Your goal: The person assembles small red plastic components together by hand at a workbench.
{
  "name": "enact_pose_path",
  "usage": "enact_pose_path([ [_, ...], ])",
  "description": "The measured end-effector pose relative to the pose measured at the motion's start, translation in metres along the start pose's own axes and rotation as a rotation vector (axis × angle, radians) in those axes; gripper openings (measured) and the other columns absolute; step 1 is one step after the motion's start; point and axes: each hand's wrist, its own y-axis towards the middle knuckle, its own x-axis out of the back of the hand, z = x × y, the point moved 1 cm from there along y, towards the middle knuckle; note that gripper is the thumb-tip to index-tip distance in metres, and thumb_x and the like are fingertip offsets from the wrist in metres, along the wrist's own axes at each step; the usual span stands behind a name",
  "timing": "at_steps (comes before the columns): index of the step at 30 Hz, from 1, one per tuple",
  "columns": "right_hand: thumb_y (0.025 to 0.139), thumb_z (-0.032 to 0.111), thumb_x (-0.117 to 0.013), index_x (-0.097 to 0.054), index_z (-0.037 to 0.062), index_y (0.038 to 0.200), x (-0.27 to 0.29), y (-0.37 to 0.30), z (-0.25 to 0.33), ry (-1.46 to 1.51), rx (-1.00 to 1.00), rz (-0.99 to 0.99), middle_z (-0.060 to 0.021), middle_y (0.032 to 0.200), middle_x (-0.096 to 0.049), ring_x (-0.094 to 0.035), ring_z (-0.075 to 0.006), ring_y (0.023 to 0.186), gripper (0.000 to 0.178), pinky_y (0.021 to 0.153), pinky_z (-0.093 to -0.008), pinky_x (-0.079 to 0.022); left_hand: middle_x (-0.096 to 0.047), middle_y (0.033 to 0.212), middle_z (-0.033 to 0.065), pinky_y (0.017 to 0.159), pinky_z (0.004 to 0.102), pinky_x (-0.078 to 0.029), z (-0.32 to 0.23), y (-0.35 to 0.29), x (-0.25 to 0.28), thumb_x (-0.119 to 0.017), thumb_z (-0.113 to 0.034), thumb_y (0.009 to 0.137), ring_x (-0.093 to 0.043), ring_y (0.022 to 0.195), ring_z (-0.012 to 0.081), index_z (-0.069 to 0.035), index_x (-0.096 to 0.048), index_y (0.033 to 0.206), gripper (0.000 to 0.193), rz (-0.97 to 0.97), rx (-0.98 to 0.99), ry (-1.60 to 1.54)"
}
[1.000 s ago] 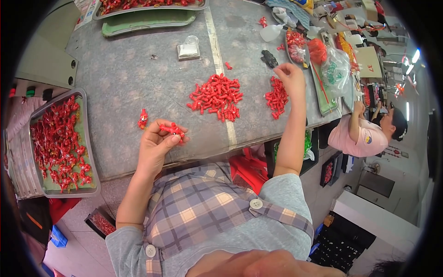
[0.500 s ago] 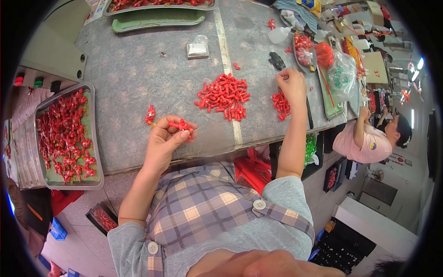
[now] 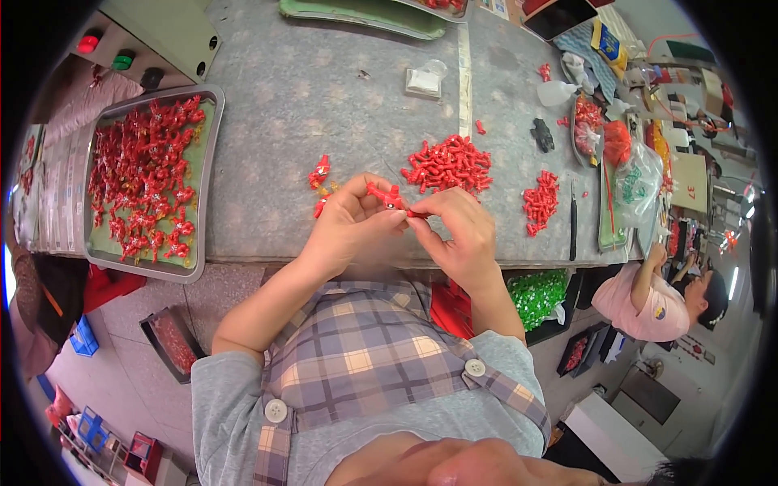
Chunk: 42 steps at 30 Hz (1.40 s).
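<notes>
Just above the table's front edge, my left hand (image 3: 339, 229) pinches a small red plastic figure (image 3: 387, 195) between thumb and fingers. Close against it, my right hand (image 3: 463, 233) has its thumb and forefinger closed on a small red part (image 3: 416, 215), which meets the figure's lower right end; whether the two are joined I cannot tell. Beyond my hands lies a heap of red parts (image 3: 448, 162). A smaller heap of red parts (image 3: 541, 202) sits to the right. Left of my hands are a few red figures (image 3: 320, 170) with yellow bits.
A metal tray (image 3: 212, 150) of red-and-yellow figures stands at the left, beneath a control box (image 3: 154, 40) with buttons. Toward the back sits a small white pad (image 3: 424, 83). A slim black tool (image 3: 574, 223) and a white bottle (image 3: 557, 93) lie right. A co-worker (image 3: 648, 300) sits farther right.
My right hand has come left from the small heap to the figure in my left hand, now holding a small red part. The whole view has swung, shifting the table things rightward.
</notes>
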Motion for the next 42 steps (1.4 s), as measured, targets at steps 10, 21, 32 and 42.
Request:
enact_pose_path([
  [10, 0.067, 0.008, -0.072, -0.062, 0.0043, 0.082, -0.004, -0.002, 0.009, -0.042, 0.001, -0.011, -0.0062, 0.074, -0.062, -0.058, -0.0219, 0.064, 0.018, 0.055, -0.0308, -0.045, -0.062, 0.089, 0.0057, 0.071, 0.0239, -0.049, -0.001, -0.002, 0.005, -0.063, -0.004, 0.082, -0.059, 0.078, 0.0106, -0.006, -0.048, 0.102, 0.025, -0.037, 0.086, -0.035],
  [21, 0.067, 0.012, -0.074, -0.063, 0.0043, 0.084, -0.003, -0.005, 0.008, 0.032, -0.123, 0.051, -0.0064, 0.077, -0.063, -0.058, -0.0224, 0.066, 0.022, 0.057, -0.0306, -0.045, -0.061, 0.091, 0.0034, 0.07, 0.0229, -0.048, 0.003, -0.001, 0.003, -0.063, -0.003, 0.08, -0.058, 0.08, 0.0086, -0.006, -0.05, 0.101, 0.025, -0.034, 0.049, 0.045],
  [32, 0.066, 0.007, -0.072, -0.064, 0.004, 0.085, -0.006, -0.006, 0.001, -0.104, 0.054, -0.04, -0.0071, 0.077, -0.062, -0.058, -0.0227, 0.067, 0.02, 0.059, -0.0314, -0.046, -0.061, 0.09, 0.0041, 0.069, 0.0242, -0.048, 0.0, 0.002, 0.005, -0.065, -0.009, 0.081, -0.058, 0.077, 0.0095, -0.007, -0.051, 0.1, 0.024, -0.081, 0.141, -0.113],
  [42, 0.075, 0.008, -0.065, -0.065, 0.0069, 0.084, 0.023, 0.08, -0.085, -0.167, -0.118, -0.206, -0.0063, 0.076, -0.062, -0.058, -0.0213, 0.068, 0.009, 0.06, -0.0302, -0.046, -0.062, 0.089, 0.0074, 0.065, 0.0238, -0.046, -0.002, 0.003, 0.005, -0.065, -0.009, 0.08, -0.056, 0.072, 0.0109, -0.007, -0.054, 0.099, 0.022, -0.082, 0.107, -0.056],
])
